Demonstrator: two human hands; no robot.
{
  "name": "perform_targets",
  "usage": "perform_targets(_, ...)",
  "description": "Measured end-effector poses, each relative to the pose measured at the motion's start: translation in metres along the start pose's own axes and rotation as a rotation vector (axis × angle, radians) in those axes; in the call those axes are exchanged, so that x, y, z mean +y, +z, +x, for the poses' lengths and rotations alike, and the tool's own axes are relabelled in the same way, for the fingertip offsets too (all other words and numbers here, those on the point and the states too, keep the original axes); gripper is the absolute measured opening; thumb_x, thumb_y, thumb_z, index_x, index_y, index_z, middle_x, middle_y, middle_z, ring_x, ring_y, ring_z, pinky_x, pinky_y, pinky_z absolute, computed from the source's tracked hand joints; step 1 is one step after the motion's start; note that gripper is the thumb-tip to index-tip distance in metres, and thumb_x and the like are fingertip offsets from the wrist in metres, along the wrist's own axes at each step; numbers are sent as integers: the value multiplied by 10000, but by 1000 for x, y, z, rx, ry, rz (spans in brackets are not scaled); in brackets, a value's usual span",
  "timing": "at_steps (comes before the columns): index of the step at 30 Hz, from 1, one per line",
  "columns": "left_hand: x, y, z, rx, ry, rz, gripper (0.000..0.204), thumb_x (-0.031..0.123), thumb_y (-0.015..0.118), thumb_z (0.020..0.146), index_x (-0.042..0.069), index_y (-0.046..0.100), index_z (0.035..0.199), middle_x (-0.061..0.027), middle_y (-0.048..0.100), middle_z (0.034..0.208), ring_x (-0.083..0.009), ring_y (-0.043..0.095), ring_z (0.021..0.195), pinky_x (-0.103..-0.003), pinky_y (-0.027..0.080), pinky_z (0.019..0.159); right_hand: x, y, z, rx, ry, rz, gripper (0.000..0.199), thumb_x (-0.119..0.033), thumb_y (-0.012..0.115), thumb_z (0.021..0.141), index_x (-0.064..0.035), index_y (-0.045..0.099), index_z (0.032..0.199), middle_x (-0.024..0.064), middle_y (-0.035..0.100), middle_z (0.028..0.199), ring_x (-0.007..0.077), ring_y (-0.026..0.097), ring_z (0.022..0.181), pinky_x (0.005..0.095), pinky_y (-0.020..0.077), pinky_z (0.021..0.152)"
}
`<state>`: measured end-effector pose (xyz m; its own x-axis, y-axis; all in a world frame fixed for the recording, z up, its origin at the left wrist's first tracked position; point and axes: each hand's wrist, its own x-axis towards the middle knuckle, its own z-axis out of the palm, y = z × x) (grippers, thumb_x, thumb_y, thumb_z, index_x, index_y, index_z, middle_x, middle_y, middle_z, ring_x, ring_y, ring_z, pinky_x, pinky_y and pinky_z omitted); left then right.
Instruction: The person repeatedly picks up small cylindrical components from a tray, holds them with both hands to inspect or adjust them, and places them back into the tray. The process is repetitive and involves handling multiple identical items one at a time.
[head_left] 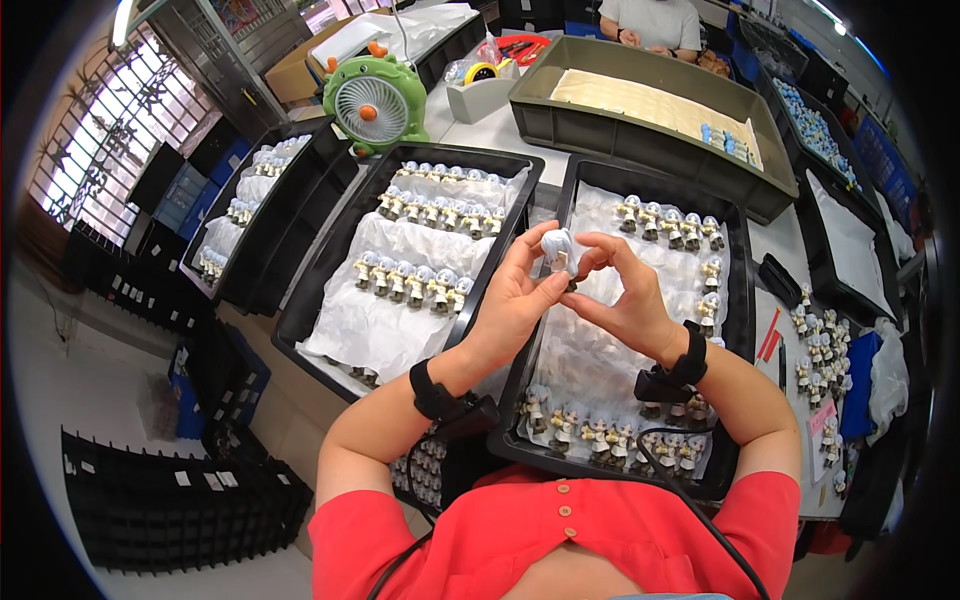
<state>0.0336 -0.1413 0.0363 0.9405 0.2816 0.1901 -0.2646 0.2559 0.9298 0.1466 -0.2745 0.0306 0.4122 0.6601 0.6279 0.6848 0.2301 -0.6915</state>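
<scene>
A small figurine point(558, 248) with pale blue-white hair is held up between my two hands. My left hand point(517, 292) grips it with thumb and fingers from the left. From the right, my right hand point(628, 297) touches it with thumb and forefinger curved into a ring. The figurine's lower part is partly hidden by my fingers. Below my hands lies a black tray point(745, 300) lined with white paper, with rows of similar figurines point(672, 225) at its far end and more along its near end. A second black tray point(400, 150) of figurines in rows stands to the left.
A green fan point(370, 105) stands behind the left tray. A large olive bin point(650, 125) sits at the back, with a person point(655, 25) beyond it. Loose figurines point(825, 345), a red pen point(769, 333) and a clear plastic bag point(888, 370) lie at the right.
</scene>
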Motion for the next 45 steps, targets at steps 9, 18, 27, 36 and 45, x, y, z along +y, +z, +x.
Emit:
perform_targets(9,7,-1,2,44,-76,33,551,89,543,933,30,276,1411,-123,449,1248,-193,608,1016,-304,543,819,1,-2,0,-43,-18,-6,591,-85,777,723,-61,514,1251,65,640,858,169,635,786,308,505,775)
perform_targets(18,5,-2,2,83,-80,27,499,146,585,923,28,341,1343,-111,485,1207,-182,617,998,-292,551,796,5,-2,-1,-42,-36,-33,590,-74,775,725,-43,533,1263,87,656,895,181,647,810,308,517,782)
perform_targets(27,1,-5,3,118,-67,91,461,168,625,902,45,415,1294,-78,507,1173,-139,590,993,-285,551,807,7,-2,-4,-51,5,-28,545,-88,755,757,-50,554,1262,96,669,918,188,650,834,307,517,782)
perform_targets(36,9,-15,11,69,-164,129,345,204,583,928,64,457,1217,-47,546,1022,-112,600,863,-275,541,711,5,0,-5,-84,-6,-65,472,-37,703,793,-66,564,1244,81,679,906,177,651,846,305,493,789)
perform_targets(45,88,-167,4,306,-54,1040,361,151,670,811,34,577,1139,-102,635,979,-138,636,841,-263,515,716,-4,-6,2,-58,-74,-108,423,-20,657,830,-56,556,1239,58,668,867,149,636,835,305,478,829)
